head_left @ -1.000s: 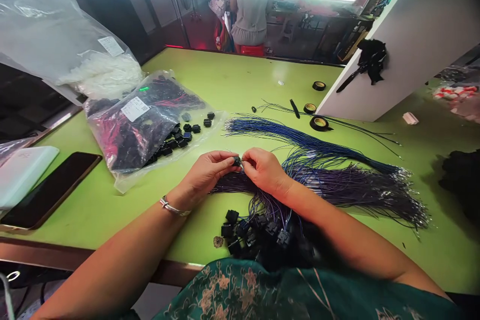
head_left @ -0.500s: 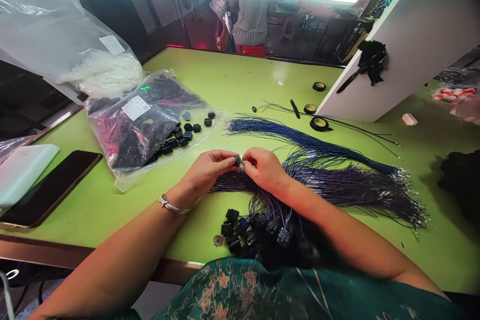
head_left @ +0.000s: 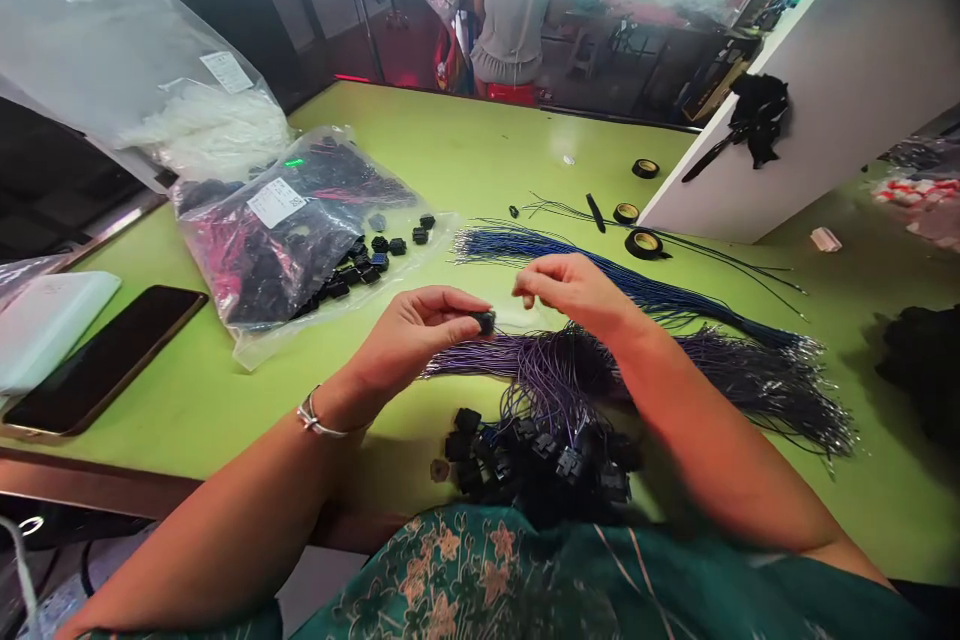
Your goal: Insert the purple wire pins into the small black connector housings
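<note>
My left hand pinches a small black connector housing between thumb and fingertips, above the purple wires. Up and to the right of it, apart from the connector, is my right hand, its fingers curled together; what they hold, if anything, is too small to make out. Just behind that hand lies a bundle of blue wires with metal-tipped ends. Close to my body, black connectors with purple and blue wires in them sit in a pile.
A clear bag of black connectors lies at left, with loose connectors at its mouth. A phone and a white box are far left. Black tape rolls stand by the white panel. A person is beyond the table.
My right hand has moved away from the connector, up and to the right toward the blue wires. The left hand still holds the connector. The view has shifted slightly.
</note>
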A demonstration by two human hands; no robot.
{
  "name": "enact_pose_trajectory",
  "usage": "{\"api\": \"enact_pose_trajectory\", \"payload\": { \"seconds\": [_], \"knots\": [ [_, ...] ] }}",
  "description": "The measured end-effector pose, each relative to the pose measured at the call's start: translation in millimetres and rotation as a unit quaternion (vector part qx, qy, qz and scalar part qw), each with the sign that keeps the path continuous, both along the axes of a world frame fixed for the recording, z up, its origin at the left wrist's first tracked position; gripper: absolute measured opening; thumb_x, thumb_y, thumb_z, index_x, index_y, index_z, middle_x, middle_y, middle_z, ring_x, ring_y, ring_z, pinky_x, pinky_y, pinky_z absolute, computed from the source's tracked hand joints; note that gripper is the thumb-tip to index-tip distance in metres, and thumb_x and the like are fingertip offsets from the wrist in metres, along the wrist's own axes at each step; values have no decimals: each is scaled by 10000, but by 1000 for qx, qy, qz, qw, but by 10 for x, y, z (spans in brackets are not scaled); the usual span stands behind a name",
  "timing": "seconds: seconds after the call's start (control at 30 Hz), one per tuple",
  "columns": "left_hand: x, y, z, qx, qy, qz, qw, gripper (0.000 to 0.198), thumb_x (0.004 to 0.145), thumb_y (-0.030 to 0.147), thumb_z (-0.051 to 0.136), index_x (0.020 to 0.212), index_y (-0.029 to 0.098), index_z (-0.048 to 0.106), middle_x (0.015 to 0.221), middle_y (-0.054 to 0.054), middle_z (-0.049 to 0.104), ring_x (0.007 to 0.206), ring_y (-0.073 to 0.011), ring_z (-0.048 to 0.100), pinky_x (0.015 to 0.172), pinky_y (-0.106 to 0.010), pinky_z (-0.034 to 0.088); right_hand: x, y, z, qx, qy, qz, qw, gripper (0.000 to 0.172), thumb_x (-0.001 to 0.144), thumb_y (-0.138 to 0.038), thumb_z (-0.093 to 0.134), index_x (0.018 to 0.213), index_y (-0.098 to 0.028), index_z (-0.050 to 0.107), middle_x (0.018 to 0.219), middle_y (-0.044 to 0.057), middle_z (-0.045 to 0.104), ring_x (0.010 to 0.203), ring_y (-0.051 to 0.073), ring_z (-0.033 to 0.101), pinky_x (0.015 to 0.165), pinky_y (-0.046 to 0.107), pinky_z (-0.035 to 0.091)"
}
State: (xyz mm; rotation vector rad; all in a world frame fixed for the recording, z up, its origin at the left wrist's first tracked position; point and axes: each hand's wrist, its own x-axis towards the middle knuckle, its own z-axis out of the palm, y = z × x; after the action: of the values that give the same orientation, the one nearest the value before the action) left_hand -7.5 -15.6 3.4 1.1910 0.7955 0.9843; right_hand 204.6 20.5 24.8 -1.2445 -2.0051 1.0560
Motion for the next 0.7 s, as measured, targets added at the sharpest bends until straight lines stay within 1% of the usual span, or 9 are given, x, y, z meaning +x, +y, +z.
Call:
{"api": "enact_pose_trajectory", "payload": {
  "seconds": [0.17,0.27,0.33,0.4,0.43,0.5,0.57,0.63,0.7],
  "knots": [
    [308,-454,140,184,33,-165,968,196,770,164,686,941,225,761,969,-104,723,893,-214,678,829,-341,549,-44,33,-145,31,-243,29,969,126,749,-289,623,733,-193,701,696,12,675,609,118,526,570,248,329],
    [472,-671,184,311,35,-310,898,291,791,163,652,1068,199,737,1132,-145,694,1070,-260,645,966,-343,495,-141,4,-281,29,-289,62,955,115,728,-312,665,704,-205,700,657,6,667,545,114,498,513,253,289],
    [486,-698,188,363,25,-349,864,297,782,176,663,1067,215,738,1161,-125,691,1127,-266,620,1018,-332,457,-177,-2,-326,33,-274,73,958,122,743,-291,657,677,-196,695,631,8,657,531,112,493,503,254,282],
    [379,-587,157,360,68,-284,886,267,791,194,658,1037,257,743,1154,-93,698,1108,-257,626,1018,-350,451,-193,-3,-335,38,-257,74,963,144,766,-251,628,651,-190,691,610,9,650,535,113,501,510,254,286],
    [277,-477,128,338,111,-206,912,240,791,207,661,1006,270,746,1135,-85,704,1081,-257,631,998,-369,458,-199,-6,-330,42,-257,71,963,155,770,-236,619,640,-189,690,604,11,647,539,115,504,513,255,285],
    [-10,-174,57,257,212,10,943,173,799,219,649,934,267,746,1017,-77,722,995,-249,635,954,-390,459,-211,-24,-307,62,-278,62,957,157,768,-231,622,632,-191,689,618,23,652,556,126,510,523,264,282],
    [-346,175,-18,177,277,234,915,49,725,233,723,772,221,729,883,-72,706,963,-250,603,955,-377,424,-224,-53,-278,86,-312,59,945,146,766,-244,633,642,-195,691,650,42,662,576,141,517,535,276,279],
    [-638,470,-88,161,294,288,897,35,721,204,717,735,175,703,853,-79,672,1050,-265,535,1020,-385,332,-229,-79,-257,105,-338,61,933,146,772,-262,635,652,-198,689,672,57,664,592,155,522,544,285,276],
    [-823,649,-157,153,300,292,895,93,673,182,750,641,155,667,787,-71,650,1084,-272,505,1020,-360,310,-222,-91,-251,122,-349,68,927,164,782,-265,628,641,-196,677,669,63,653,596,162,521,548,291,271]
  ]
}}
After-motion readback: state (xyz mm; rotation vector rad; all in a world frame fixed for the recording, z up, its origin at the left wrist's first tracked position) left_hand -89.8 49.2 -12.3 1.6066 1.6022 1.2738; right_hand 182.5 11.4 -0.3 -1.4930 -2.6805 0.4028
